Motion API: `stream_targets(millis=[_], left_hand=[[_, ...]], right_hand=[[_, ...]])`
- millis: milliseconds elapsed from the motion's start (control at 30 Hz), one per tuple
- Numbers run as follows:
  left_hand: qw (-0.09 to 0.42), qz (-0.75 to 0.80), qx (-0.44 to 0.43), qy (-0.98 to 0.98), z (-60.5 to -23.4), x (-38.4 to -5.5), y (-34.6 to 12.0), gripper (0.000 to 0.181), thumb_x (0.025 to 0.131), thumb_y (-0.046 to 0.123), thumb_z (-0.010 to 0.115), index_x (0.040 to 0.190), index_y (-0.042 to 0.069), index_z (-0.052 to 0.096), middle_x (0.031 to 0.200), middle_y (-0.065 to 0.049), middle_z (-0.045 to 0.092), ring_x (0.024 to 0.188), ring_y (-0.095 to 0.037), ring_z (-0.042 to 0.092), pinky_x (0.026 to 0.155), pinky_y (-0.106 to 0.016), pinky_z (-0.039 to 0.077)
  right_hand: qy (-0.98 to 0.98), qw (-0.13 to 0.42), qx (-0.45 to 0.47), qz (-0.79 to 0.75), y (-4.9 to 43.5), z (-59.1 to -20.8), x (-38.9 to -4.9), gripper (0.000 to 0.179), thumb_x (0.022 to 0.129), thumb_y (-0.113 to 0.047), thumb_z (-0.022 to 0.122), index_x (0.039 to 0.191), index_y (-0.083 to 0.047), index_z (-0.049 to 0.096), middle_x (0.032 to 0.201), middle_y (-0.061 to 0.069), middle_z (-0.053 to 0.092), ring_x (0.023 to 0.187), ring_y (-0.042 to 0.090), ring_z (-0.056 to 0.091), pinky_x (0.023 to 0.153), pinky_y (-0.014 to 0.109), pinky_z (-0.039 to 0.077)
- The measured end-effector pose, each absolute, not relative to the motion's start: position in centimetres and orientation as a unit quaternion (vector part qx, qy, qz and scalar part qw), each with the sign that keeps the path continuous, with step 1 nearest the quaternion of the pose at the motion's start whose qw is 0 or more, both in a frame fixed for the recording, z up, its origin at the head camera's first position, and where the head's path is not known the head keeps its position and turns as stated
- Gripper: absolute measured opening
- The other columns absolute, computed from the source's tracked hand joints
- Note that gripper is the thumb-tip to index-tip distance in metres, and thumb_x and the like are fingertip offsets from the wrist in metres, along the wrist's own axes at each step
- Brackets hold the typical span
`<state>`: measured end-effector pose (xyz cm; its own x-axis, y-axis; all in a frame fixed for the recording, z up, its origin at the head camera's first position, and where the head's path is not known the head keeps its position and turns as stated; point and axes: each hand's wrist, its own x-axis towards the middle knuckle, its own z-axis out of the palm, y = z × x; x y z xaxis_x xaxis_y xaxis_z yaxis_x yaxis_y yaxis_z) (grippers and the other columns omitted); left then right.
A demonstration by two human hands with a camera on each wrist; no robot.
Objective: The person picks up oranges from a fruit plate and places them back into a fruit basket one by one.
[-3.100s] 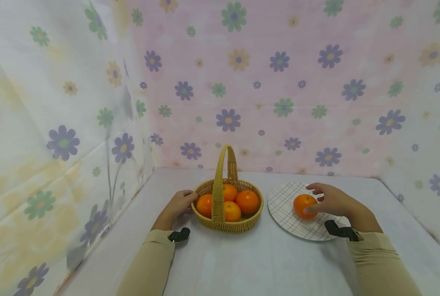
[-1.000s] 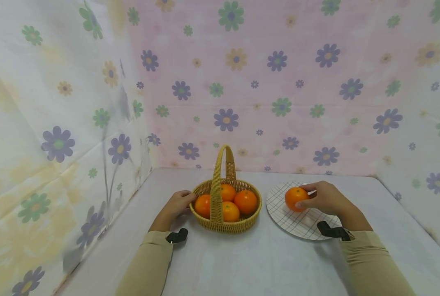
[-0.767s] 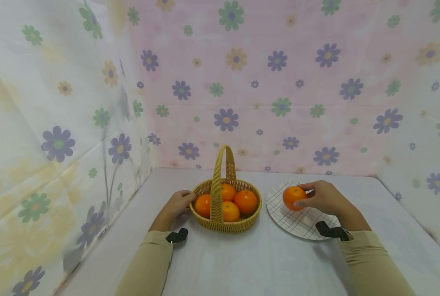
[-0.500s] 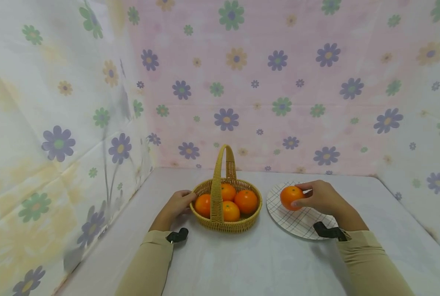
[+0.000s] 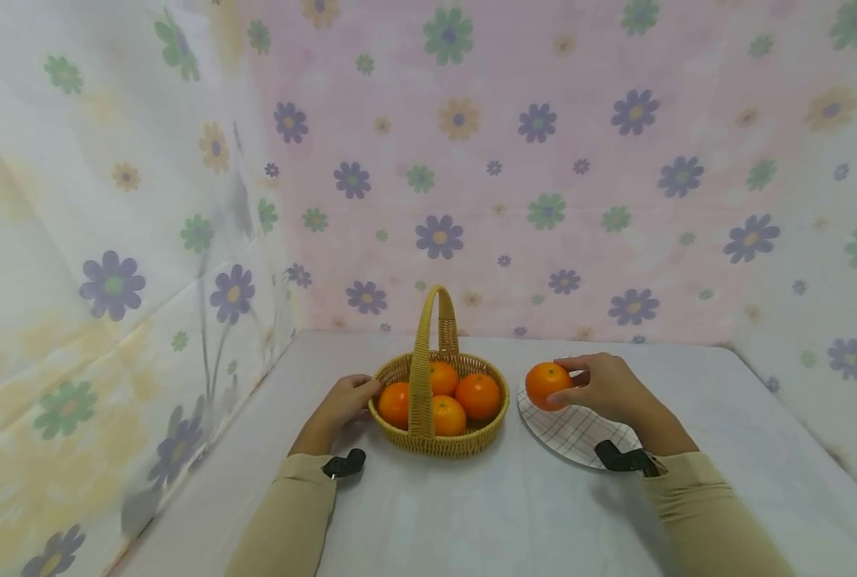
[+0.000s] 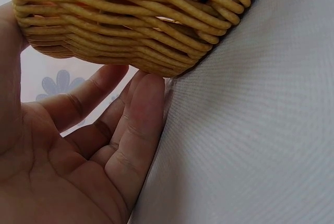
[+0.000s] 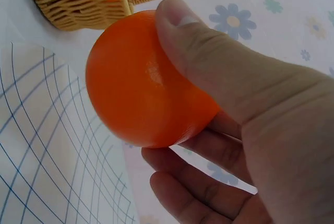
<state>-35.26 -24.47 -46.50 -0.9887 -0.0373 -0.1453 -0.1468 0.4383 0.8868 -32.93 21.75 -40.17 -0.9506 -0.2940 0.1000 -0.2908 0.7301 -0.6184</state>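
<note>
My right hand (image 5: 609,391) holds an orange (image 5: 547,386) between thumb and fingers, above the left part of a white plate (image 5: 576,433) with a dark grid pattern. In the right wrist view the thumb lies on one side of the orange (image 7: 146,83) and fingers on the other. To the left stands a yellow woven basket (image 5: 443,445) with an upright handle, with several oranges (image 5: 477,396) in it. My left hand (image 5: 338,407) holds the basket's left side. In the left wrist view its fingertips touch the basket's weave (image 6: 130,36); the thumb's tip is out of view.
A white cloth (image 5: 464,513) covers the table. Flower-printed cloth (image 5: 500,304) hangs behind it and along both sides. A dark wrist camera mount (image 5: 619,457) sits at the right cuff, another mount (image 5: 345,463) at the left.
My right hand has closed on the orange, lifted it off the plate and carried it left toward the basket. My left hand and the basket stay in place.
</note>
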Motion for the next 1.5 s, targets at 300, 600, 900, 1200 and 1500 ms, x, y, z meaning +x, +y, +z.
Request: stream_targets(millis=[300,600,900,1200,1500], left_hand=[[0.049,0.525,-0.054,0.848,-46.5,-35.1,-24.6,0.049,0.092,0.041,0.061,0.125,0.006,0.067,0.124,-0.012,0.068,0.105,-0.022,0.066,0.087,-0.036,0.061],[0.054,0.524,-0.054,0.848,-46.4,-35.0,-24.3,0.049,0.093,0.042,0.060,0.125,0.005,0.067,0.124,-0.012,0.068,0.105,-0.022,0.067,0.087,-0.036,0.061],[0.052,0.525,-0.052,0.848,-46.5,-35.2,-24.4,0.047,0.093,0.042,0.061,0.122,0.006,0.068,0.121,-0.011,0.069,0.103,-0.022,0.067,0.086,-0.034,0.061],[0.052,0.517,-0.055,0.853,-46.1,-34.9,-24.6,0.047,0.094,0.043,0.059,0.124,0.007,0.067,0.124,-0.011,0.068,0.105,-0.023,0.066,0.089,-0.036,0.060],[0.050,0.522,-0.044,0.850,-46.2,-35.0,-24.6,0.045,0.093,0.041,0.060,0.119,0.006,0.069,0.119,-0.011,0.069,0.103,-0.023,0.067,0.088,-0.036,0.061]], right_hand=[[0.919,-0.021,-0.178,-0.352,19.8,-39.9,-33.2,0.085,0.075,-0.056,0.086,0.144,-0.012,0.062,0.121,0.012,0.075,0.104,0.026,0.074,0.083,0.041,0.063],[0.905,-0.042,-0.196,-0.375,17.0,-39.2,-33.6,0.079,0.076,-0.055,0.086,0.141,-0.016,0.065,0.122,0.009,0.075,0.102,0.023,0.075,0.079,0.037,0.063],[0.900,-0.045,-0.203,-0.383,14.7,-38.7,-33.5,0.079,0.077,-0.058,0.084,0.142,-0.019,0.064,0.122,0.008,0.075,0.107,0.026,0.073,0.085,0.042,0.063],[0.888,-0.052,-0.214,-0.405,11.6,-38.2,-33.6,0.073,0.078,-0.055,0.085,0.140,-0.022,0.066,0.122,0.004,0.075,0.104,0.022,0.074,0.084,0.039,0.063],[0.883,-0.037,-0.193,-0.427,8.9,-38.6,-33.4,0.072,0.078,-0.052,0.086,0.141,-0.024,0.065,0.120,0.000,0.075,0.108,0.021,0.071,0.090,0.042,0.062]])
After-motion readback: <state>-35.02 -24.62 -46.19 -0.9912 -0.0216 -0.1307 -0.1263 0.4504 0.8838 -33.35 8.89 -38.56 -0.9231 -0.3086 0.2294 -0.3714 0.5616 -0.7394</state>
